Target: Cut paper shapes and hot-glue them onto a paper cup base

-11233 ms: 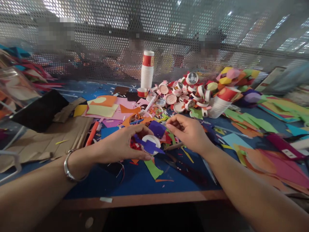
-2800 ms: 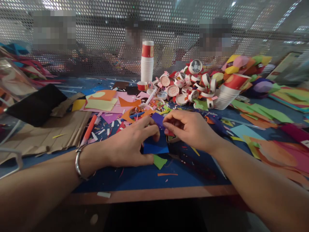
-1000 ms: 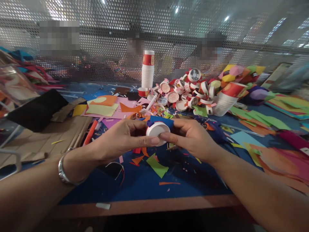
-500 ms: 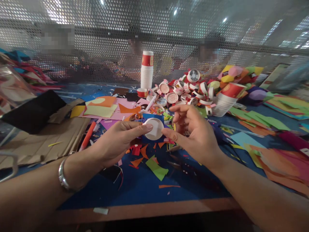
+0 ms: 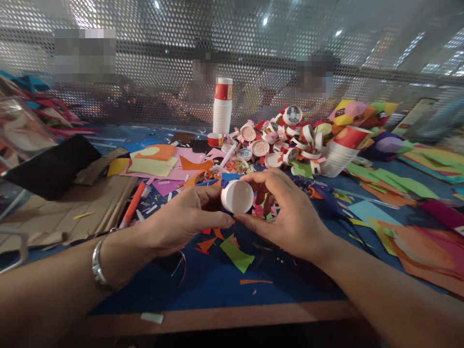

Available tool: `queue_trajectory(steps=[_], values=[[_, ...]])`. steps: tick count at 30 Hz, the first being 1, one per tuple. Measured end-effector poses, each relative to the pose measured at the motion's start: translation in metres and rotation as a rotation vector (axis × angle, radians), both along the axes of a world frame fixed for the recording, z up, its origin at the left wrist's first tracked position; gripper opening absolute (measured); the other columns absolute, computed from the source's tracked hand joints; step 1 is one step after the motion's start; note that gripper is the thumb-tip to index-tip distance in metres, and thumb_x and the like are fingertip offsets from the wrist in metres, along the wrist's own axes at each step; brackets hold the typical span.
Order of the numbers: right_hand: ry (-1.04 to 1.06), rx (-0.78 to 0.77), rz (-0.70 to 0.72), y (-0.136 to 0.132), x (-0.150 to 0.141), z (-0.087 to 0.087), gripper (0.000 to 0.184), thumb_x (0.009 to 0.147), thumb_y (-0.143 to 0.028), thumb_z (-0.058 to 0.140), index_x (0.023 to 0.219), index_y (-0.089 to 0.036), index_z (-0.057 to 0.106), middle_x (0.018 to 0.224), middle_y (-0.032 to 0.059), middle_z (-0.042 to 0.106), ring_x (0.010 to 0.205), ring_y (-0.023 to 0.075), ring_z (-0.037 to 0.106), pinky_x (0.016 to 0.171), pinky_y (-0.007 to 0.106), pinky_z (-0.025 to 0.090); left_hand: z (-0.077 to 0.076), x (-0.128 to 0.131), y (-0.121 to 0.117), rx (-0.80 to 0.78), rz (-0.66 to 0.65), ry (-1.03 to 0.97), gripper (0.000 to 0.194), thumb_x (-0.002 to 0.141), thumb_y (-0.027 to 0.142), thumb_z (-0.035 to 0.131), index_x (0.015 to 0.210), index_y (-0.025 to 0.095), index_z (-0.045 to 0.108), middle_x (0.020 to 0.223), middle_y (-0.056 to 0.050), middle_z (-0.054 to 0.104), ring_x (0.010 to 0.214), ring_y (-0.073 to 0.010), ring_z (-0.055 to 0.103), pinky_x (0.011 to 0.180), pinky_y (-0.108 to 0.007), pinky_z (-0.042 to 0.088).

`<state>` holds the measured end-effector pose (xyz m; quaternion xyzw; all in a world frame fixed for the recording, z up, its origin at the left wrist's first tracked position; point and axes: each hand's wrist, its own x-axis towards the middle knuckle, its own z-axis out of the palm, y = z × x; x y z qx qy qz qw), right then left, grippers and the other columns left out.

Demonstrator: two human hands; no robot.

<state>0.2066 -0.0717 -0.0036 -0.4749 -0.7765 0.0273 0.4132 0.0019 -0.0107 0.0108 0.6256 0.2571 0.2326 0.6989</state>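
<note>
Between my hands is a white paper cup base (image 5: 237, 196), its round face turned toward me. A bit of blue paper (image 5: 227, 178) shows behind its upper left edge. My left hand (image 5: 192, 210) grips the left side of the cup base, thumb along the lower rim. My right hand (image 5: 284, 210) curves around the other side, index finger at the top rim and thumb at the bottom. Beneath them, a green paper scrap (image 5: 237, 253) and several orange scraps lie on the blue tabletop (image 5: 217, 290).
Cut cup bases (image 5: 260, 148) form a heap at the back, between a tall cup stack (image 5: 222, 108) and a tilted cup stack (image 5: 339, 154). Cardboard (image 5: 90, 205) and an orange marker (image 5: 132, 203) lie left; coloured sheets (image 5: 413, 241) lie right. Behind stands a perforated metal screen (image 5: 152, 92).
My right hand has closed in from beside the cup base onto its rim. The blue paper, flat behind the cup base before, now shows only at its upper left edge.
</note>
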Motion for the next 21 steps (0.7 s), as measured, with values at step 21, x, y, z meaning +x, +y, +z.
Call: queue_trajectory(steps=[21], values=[[-0.048,-0.027,0.039,-0.0009,0.0015,0.0011,0.048,0.082,-0.033,0.078,0.124,-0.021,0.058,0.114,0.0107,0.061,0.103,0.0261,0.060,0.087,0.041,0.053,0.0021,-0.0010,-0.0006,-0.055,0.063,0.003,0.029,0.072,0.004,0.067,0.097,0.018,0.072,0.103,-0.003,0.073,0.092,-0.0157,0.064,0.082,-0.026,0.046]])
